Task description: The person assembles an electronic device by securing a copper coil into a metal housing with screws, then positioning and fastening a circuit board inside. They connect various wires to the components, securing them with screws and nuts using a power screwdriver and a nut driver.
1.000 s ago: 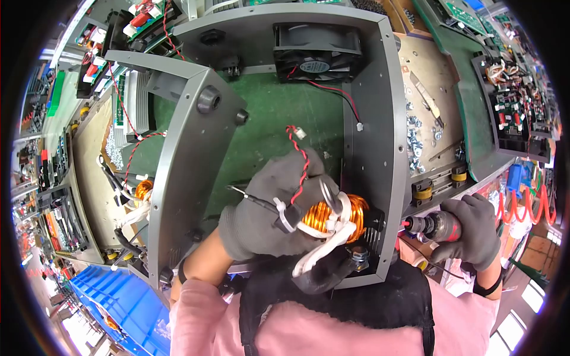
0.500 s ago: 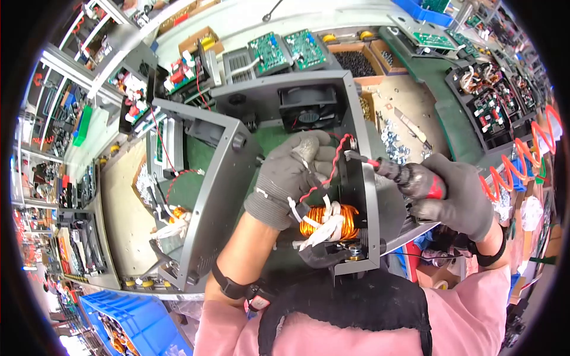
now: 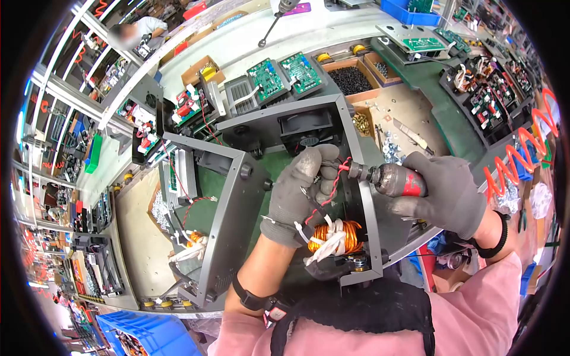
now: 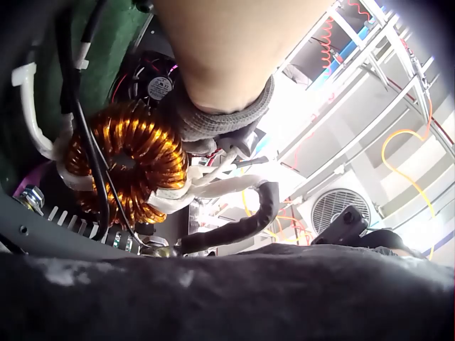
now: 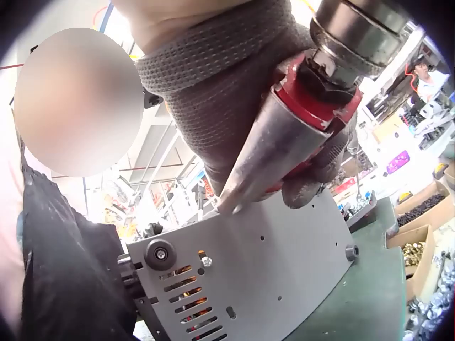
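In the centre of the head view, the grey-gloved right hand is wrapped tight round a cylindrical red-and-metal power screwdriver, whose tip is at the grey sheet-metal chassis wall. The left hand pinches the twisted red-and-black wire there with curled fingers, above 1 glossy copper-wound ring coil.

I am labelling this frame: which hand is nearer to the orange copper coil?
Left. The left hand is directly beside the coil; the right hand, gripping the screwdriver, is farther right.
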Demonstrator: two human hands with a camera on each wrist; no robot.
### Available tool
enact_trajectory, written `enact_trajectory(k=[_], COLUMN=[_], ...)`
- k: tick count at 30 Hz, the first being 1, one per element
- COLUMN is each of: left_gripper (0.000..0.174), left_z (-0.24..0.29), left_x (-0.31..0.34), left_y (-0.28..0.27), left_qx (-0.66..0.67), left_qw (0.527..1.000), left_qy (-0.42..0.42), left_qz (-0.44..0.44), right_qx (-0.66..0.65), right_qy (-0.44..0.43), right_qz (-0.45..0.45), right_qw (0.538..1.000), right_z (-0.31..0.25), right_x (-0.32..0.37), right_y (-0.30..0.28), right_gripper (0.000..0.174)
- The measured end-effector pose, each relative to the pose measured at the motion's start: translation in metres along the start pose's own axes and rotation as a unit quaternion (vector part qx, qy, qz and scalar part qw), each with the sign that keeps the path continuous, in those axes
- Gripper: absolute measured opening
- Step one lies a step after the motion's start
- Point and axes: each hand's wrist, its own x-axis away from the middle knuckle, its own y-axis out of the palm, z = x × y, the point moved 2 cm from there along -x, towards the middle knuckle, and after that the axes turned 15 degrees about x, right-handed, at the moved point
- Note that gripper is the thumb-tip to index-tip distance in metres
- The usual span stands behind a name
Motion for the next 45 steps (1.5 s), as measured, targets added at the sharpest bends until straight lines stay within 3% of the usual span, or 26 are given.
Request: enact_trajectory(k=[4,6,10,11,12,14,15,16,21,25,26,33,40,43,45], left_gripper=[0.047,0.048,0.050,0.045,0.043,0.041,0.044,0.048,0.048,0.048,0.049,0.049,0.050,0.050,0.050], left_z=[0.000,0.000,0.004,0.010,0.015,0.014,0.017,0.019,0.019,0.006,0.004,0.003,0.002,0.001,0.000], left_x=[0.002,0.003,0.003,0.001,0.005,0.017,0.033,0.041,0.064,0.061,0.061,0.086,0.101,0.098,0.093], left_y=[0.009,0.012,0.004,-0.005,-0.011,-0.027,-0.039,-0.048,-0.043,-0.040,-0.038,-0.027,-0.024,-0.025,-0.026], left_qx=[0.008,-0.022,-0.171,-0.200,-0.320,-0.420,-0.298,-0.368,-0.536,-0.571,-0.573,-0.580,-0.584,-0.586,-0.590], left_qw=[0.999,0.994,0.982,0.977,0.944,0.905,0.952,0.925,0.829,0.810,0.810,0.809,0.805,0.804,0.801], left_qy=[0.046,0.101,0.074,0.064,0.083,0.058,-0.035,-0.011,-0.115,-0.112,-0.108,-0.097,-0.094,-0.093,-0.090], left_qz=[-0.015,-0.027,-0.017,-0.046,-0.028,-0.020,-0.060,-0.097,-0.115,-0.078,-0.065,0.014,0.040,0.037,0.030], right_qx=[-0.005,-0.115,-0.232,-0.261,-0.290,-0.346,-0.379,-0.409,-0.283,-0.240,-0.200,-0.186,-0.160,-0.092,-0.036], right_qy=[-0.002,0.013,0.003,-0.001,-0.002,0.026,0.047,0.071,0.049,0.037,-0.004,-0.084,-0.123,-0.124,-0.133], right_qz=[0.022,-0.033,-0.050,-0.017,0.017,0.022,-0.012,-0.044,-0.127,-0.234,-0.210,-0.229,-0.231,-0.242,-0.106], right_qw=[1.000,0.993,0.971,0.965,0.957,0.938,0.924,0.909,0.949,0.942,0.957,0.952,0.952,0.958,0.985], right_z=[-0.004,-0.005,-0.001,0.003,0.009,0.028,0.040,0.051,0.092,0.093,0.092,0.092,0.087,0.083,0.079], right_x=[-0.001,-0.002,-0.001,0.001,0.002,0.012,0.019,0.027,0.068,0.085,0.087,0.083,0.070,0.067,0.067], right_y=[0.006,0.007,0.018,0.020,0.021,0.021,0.022,0.022,0.060,0.079,0.084,0.099,0.096,0.090,0.091], right_gripper=[0.058,0.054,0.053,0.053,0.053,0.057,0.059,0.060,0.068,0.072,0.072,0.065,0.064,0.059,0.054])
